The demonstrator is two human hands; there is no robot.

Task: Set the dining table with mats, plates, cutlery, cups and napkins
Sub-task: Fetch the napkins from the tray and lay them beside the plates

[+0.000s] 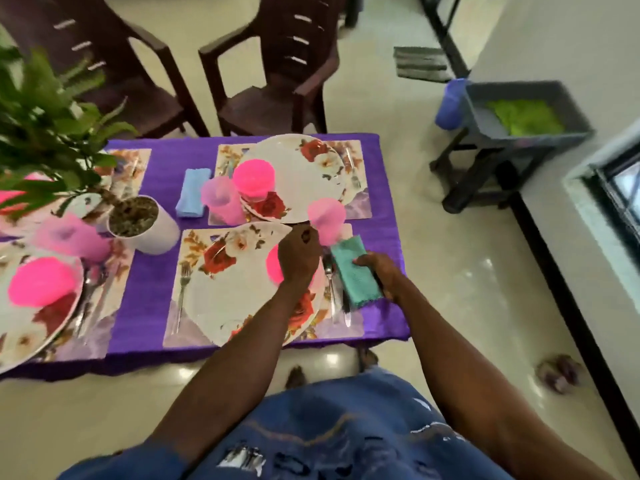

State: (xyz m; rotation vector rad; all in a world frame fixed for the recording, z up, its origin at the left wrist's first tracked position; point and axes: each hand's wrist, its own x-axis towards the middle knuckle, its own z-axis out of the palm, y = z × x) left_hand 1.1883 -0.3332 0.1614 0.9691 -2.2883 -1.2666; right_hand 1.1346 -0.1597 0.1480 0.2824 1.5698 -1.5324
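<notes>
On the purple tablecloth [145,299], the near floral mat [349,329] carries a white flowered plate [221,296], a fork [181,292] on its left, and a spoon and knife [330,282] on its right. My right hand [379,273] grips a teal napkin [356,278] lying beside the knife at the mat's right edge. My left hand [299,254] is curled over the plate's far right, partly hiding a bright pink bowl [273,268] and touching a pale pink cup [327,218]. Whether it holds the cup is unclear.
The far setting has a plate [304,181], pink bowl [254,178], pale cup [220,200] and blue napkin [192,192]. A potted plant [145,226] stands mid-table; another setting [34,323] lies left. Two dark chairs [277,81] stand behind. A grey crate [526,112] sits on a stool at right.
</notes>
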